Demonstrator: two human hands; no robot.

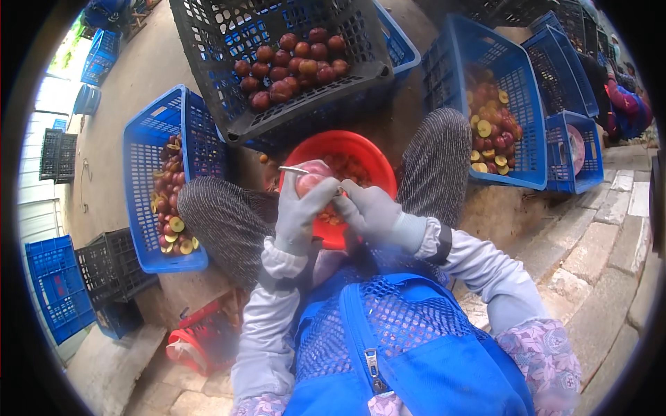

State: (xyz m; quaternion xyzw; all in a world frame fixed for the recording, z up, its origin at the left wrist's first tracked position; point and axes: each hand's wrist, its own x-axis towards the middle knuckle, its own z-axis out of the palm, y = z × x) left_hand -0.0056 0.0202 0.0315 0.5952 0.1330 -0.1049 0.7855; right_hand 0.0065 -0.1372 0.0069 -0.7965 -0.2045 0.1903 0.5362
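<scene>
Over the red basin (383,170), the left grip (298,213) pinches a plum (306,184) beside a metal strip (293,169); whether the right grip (375,210) pinches anything, I cannot tell.

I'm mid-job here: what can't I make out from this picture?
Head view:
Red basin: part of its inside is hidden by the left grip and right grip.
Left blue crate: part of its inside is hidden by the left knee.
Black plum crate: far end cut off by the upper edge.
Co-worker: hands too small.
</scene>
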